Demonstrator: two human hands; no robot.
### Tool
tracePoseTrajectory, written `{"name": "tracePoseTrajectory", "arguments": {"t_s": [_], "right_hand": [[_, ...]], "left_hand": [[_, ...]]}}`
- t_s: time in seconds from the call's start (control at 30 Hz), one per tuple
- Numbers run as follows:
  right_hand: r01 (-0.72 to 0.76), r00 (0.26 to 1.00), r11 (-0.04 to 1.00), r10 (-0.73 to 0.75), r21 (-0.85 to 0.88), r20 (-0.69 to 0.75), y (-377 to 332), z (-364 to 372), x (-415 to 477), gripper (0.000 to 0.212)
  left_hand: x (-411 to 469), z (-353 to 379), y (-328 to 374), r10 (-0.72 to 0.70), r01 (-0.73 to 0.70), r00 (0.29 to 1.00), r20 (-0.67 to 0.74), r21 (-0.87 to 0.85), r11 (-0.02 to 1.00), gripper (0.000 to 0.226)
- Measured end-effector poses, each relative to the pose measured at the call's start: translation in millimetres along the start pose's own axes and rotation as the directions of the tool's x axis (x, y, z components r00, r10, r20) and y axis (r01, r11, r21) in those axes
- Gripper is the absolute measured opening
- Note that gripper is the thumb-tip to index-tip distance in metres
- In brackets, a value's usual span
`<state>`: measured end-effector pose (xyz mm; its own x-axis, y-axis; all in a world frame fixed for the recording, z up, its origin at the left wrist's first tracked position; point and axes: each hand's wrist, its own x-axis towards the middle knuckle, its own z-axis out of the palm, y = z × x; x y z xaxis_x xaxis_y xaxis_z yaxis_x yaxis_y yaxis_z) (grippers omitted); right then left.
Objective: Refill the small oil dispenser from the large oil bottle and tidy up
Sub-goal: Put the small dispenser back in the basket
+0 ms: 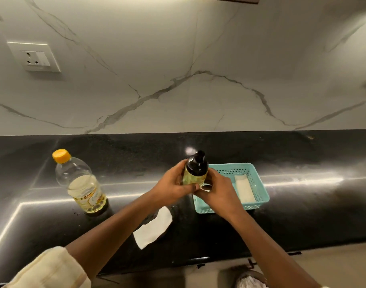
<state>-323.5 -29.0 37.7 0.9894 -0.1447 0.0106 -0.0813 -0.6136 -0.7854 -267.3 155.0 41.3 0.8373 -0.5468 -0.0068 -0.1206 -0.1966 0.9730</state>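
1. While the small oil dispenser (195,173) is upright beside the teal basket (252,205), the left hand (170,189) curls round it.
2. Right hand (218,192) grips its base.
3. Large oil bottle (80,183) stands capped, well left.

Glossy black countertop (302,204) — perforated plastic basket (259,183)

Oil bottle (80,182) left of basket (259,193).

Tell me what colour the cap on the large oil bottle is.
Yellow-orange; the cap on the large oil bottle shows in the head view.
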Motion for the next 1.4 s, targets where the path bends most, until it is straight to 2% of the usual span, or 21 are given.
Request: {"name": "tracePoseTrajectory", "arguments": {"t_s": [0.1,0.27,0.43,0.6,0.8,0.97,1.13,1.2,1.27,1.33,1.4], "right_hand": [[-0.042,0.999,0.998,0.040,-0.053,-0.032,24.4,-26.2,10.8,0.057],[-0.114,0.994,0.987,0.112,-0.111,-0.016,63.4,-54.4,32.5,0.056],[-0.176,0.983,0.966,0.183,-0.188,0.022,100.2,-60.5,56.0,0.067],[-0.215,0.974,0.951,0.224,-0.224,0.016,124.6,-57.6,71.5,0.064],[-0.251,0.964,0.934,0.264,-0.255,0.018,138.8,-51.9,80.3,0.048],[-0.273,0.957,0.924,0.289,-0.267,0.022,145.9,-46.5,83.6,0.058],[-0.276,0.952,0.919,0.302,-0.280,0.054,140.0,-50.6,85.7,0.060],[-0.276,0.947,0.921,0.309,-0.277,0.084,133.0,-56.2,82.1,0.054],[-0.274,0.945,0.928,0.309,-0.252,0.109,122.2,-64.3,72.1,0.056],[-0.322,0.932,0.913,0.352,-0.250,0.088,107.3,-78.7,55.4,0.065],[-0.323,0.941,0.903,0.339,-0.283,0.006,78.7,-84.1,34.9,0.051]], "left_hand": [[34.0,25.4,0.1,-0.026,0.021,0.996,0.090,0.062,0.998,0.072],[83.3,68.9,-13.1,-0.132,0.113,0.983,0.126,0.145,0.983,0.073],[111.4,97.6,-33.7,-0.258,0.247,0.956,0.139,0.088,0.965,0.073],[128.5,116.8,-43.0,-0.335,0.324,0.930,0.152,0.093,0.941,0.072],[138.8,128.8,-54.6,-0.391,0.384,0.911,0.133,0.075,0.920,0.071],[140.5,131.6,-65.7,-0.459,0.458,0.880,0.123,0.041,0.888,0.062],[134.9,133.5,-56.6,-0.458,0.465,0.878,0.140,-0.020,0.885,0.064],[122.0,125.2,-43.9,-0.447,0.451,0.888,0.110,-0.013,0.892,0.072],[99.0,101.5,-28.0,-0.406,0.405,0.913,0.052,0.015,0.914,0.080],[68.1,70.4,-11.1,-0.301,0.301,0.953,0.040,0.017,0.954,0.069],[28.0,27.7,-1.7,-0.187,0.187,0.982,0.026,0.017,0.982,0.054]]}}
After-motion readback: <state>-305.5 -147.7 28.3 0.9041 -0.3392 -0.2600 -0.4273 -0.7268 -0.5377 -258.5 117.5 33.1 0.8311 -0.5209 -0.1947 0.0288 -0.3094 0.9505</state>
